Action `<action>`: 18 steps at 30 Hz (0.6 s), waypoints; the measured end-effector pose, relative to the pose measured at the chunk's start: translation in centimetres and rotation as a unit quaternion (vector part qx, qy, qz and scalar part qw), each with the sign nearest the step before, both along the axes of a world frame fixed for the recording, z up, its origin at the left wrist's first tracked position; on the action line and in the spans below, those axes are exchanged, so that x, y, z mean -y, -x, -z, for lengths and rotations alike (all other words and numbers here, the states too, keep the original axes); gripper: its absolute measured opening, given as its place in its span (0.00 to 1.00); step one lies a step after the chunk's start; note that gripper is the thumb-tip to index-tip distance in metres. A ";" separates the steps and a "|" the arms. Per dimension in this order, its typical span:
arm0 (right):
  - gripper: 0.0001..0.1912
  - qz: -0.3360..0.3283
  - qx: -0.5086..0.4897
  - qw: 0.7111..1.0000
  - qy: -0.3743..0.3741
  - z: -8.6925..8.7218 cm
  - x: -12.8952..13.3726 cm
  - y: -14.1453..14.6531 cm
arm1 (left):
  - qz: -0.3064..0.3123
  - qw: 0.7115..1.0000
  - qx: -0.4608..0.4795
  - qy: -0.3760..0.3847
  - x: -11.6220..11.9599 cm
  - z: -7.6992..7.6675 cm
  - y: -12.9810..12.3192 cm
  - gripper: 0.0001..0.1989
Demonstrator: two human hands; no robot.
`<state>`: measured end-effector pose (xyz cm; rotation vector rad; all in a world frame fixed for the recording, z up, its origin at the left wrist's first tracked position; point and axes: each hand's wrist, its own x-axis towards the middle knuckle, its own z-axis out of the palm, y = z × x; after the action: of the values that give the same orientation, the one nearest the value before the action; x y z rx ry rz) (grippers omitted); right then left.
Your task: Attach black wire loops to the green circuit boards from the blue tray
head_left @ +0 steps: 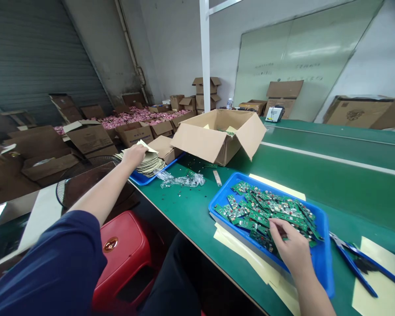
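Observation:
My left hand is stretched out to the far left, its fingers closed on a sheet of yellow paper at the top of a stack of paper. That stack lies in a blue tray. At the right, my right hand reaches into a larger blue tray heaped with small green circuit boards. Thumb and forefinger come together on a circuit board near the tray's front side; the other fingers curl under and are partly hidden.
An open cardboard box stands behind the trays. Crumpled clear plastic lies between them. Blue-handled cutters and yellow sheets are at the right. A red stool stands below the table edge.

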<state>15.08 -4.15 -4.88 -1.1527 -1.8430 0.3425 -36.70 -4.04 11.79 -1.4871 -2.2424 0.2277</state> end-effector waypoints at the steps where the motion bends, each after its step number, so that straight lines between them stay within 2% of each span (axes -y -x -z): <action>1: 0.15 0.001 -0.001 1.000 0.001 0.0 0.0 0.0 | -0.001 1.000 -0.003 -0.003 -0.3 -0.6 -0.1 0.19; 9: 0.16 0.004 0.007 1.000 0.012 -0.1 -0.1 -0.1 | 0.005 1.000 -0.005 0.026 -2.2 -5.9 -0.5 0.13; 14: 0.16 0.008 0.008 1.000 0.014 0.1 -0.3 -0.3 | 0.054 0.998 0.012 0.002 -1.8 -7.3 -2.4 0.11; 18: 0.16 0.009 -0.001 1.000 0.015 0.0 -0.3 -0.2 | 0.091 0.993 0.042 -0.058 -1.0 -8.1 -4.3 0.13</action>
<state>15.24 -3.86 -4.88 -1.1886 -1.8306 0.3614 -32.38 -3.01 19.91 -1.6525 -2.1268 -0.0224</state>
